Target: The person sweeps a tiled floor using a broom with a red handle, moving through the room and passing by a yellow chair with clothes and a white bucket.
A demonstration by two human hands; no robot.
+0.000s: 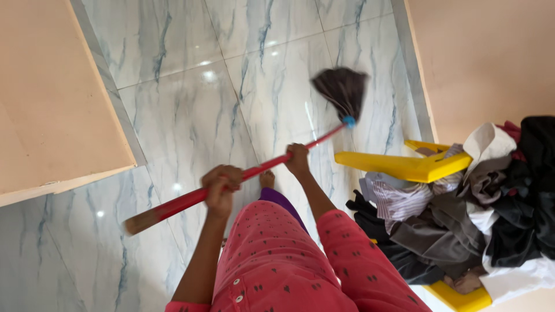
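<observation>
Fingers of both hands are wrapped tight round the red broom handle (231,180): the left hand (221,188) grips near its upper end, the right hand (298,159) further down toward the dark bristle head (342,89), which is blurred above the floor. Beneath lies the glossy marble-patterned tile floor (185,104), bounded by peach walls (52,98) at its left and right edges. At the floor's right edge stands a yellow plastic chair (404,166) heaped with crumpled clothes (462,214). One bare foot (266,178) shows below the handle.
</observation>
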